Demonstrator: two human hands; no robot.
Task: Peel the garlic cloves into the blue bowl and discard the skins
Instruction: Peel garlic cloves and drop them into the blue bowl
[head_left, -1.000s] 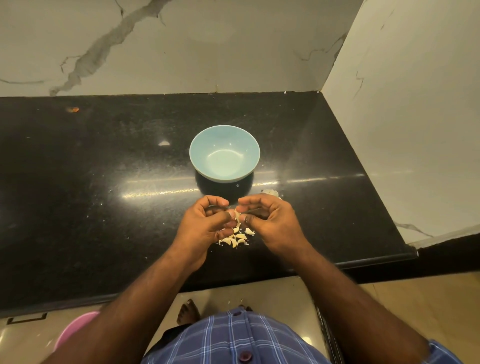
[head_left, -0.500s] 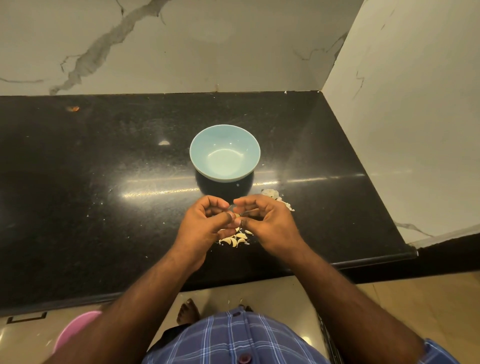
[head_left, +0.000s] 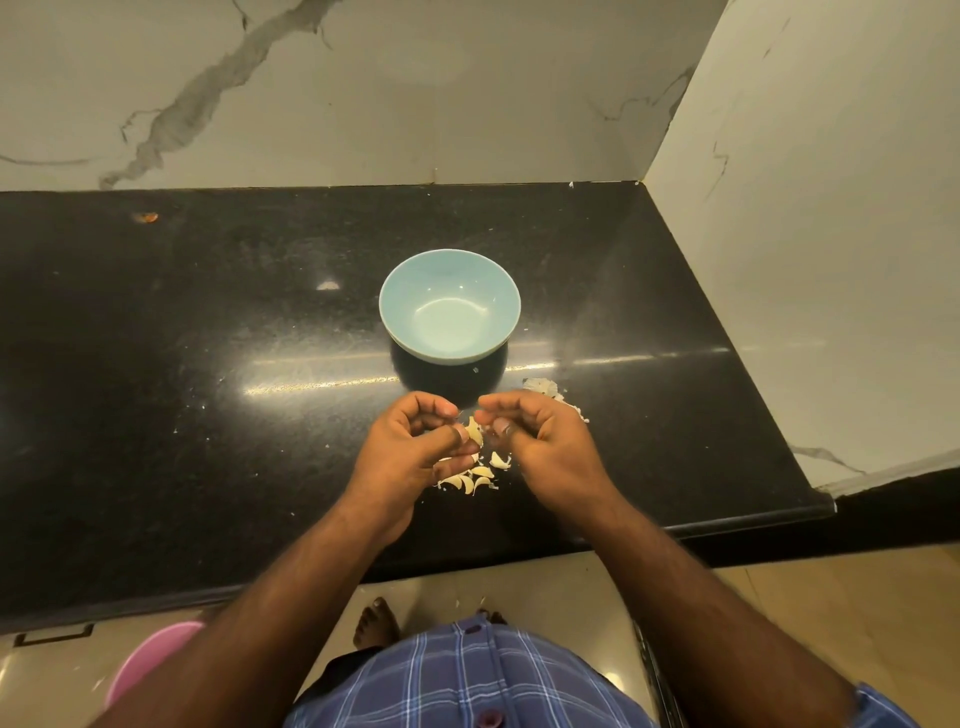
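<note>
The blue bowl stands in the middle of the black counter with nothing visible inside. Just in front of it, my left hand pinches a garlic clove between thumb and fingers. My right hand is curled close beside it, its fingertips a small gap from the clove; whether it holds a bit of skin I cannot tell. Several loose cloves lie on the counter below my hands. A small heap of pale skins lies behind my right hand.
Marble walls close the counter at the back and right. The counter's front edge runs just below my forearms. A pink tub stands on the floor at the lower left, by my bare foot.
My hands, pressed together half a second ago, have drawn slightly apart, and the clove now shows between them in my left fingers.
</note>
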